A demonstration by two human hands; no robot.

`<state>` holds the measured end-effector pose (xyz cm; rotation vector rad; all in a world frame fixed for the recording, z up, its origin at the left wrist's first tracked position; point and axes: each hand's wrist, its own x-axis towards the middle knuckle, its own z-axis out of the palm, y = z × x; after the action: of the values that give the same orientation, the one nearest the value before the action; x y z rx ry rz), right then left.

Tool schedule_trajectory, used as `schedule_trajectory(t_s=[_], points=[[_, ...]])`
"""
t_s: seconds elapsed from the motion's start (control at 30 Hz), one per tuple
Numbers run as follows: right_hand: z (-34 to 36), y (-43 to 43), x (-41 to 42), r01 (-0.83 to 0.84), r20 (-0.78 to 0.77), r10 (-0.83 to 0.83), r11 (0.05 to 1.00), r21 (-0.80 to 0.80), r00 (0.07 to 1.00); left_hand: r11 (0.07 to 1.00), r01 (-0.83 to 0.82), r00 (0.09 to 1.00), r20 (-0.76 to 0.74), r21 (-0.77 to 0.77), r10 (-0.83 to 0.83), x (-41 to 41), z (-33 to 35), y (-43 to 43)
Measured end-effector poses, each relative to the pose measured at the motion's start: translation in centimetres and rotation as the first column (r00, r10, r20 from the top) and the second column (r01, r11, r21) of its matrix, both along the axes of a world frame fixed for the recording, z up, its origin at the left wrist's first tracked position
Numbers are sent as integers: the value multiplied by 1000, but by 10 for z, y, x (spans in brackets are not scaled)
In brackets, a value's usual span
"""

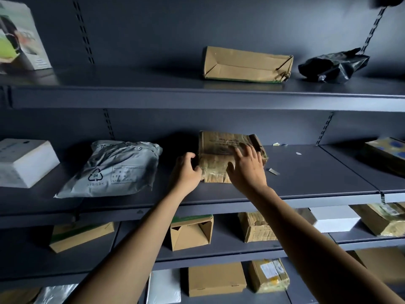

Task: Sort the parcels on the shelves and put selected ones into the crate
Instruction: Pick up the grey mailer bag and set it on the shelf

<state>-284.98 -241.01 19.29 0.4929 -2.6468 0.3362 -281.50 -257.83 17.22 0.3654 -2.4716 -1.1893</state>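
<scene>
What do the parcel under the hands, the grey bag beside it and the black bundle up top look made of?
Parcel: brown cardboard under wrinkled, shiny tape. Grey bag: soft matte plastic film, creased, with a 04 recycling mark. Black bundle: probably thin glossy plastic, crumpled.

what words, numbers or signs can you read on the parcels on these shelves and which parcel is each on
"04", inside a recycling triangle: on the crumpled grey plastic mailer bag.
"PE-LD", under that triangle, with arrow marks at each end: same bag.
Boxed print beside the triangle on the bag: too blurred to read.
Dark printed lines on the taped brown cardboard parcel: too blurred to read.
White label on the yellow-taped cardboard box: too small to read.
</scene>
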Motion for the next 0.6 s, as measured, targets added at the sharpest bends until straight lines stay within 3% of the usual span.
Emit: schedule_trajectory(t_s=[0.27, 0.47, 0.6], points=[[3, -66, 25, -392, -86, 383, 879, -272, 920, 987, -151, 981, -129, -62, 142, 42, 32, -40], [-16, -99, 45, -438, 56, 510, 785, -438, 859, 927, -361, 930, -116, -103, 349, 86, 29, -67], [-27, -116, 50, -406, 182, 541, 777, -481, 821, 908, -400, 915, -113, -126, 388, 105, 25, -85]])
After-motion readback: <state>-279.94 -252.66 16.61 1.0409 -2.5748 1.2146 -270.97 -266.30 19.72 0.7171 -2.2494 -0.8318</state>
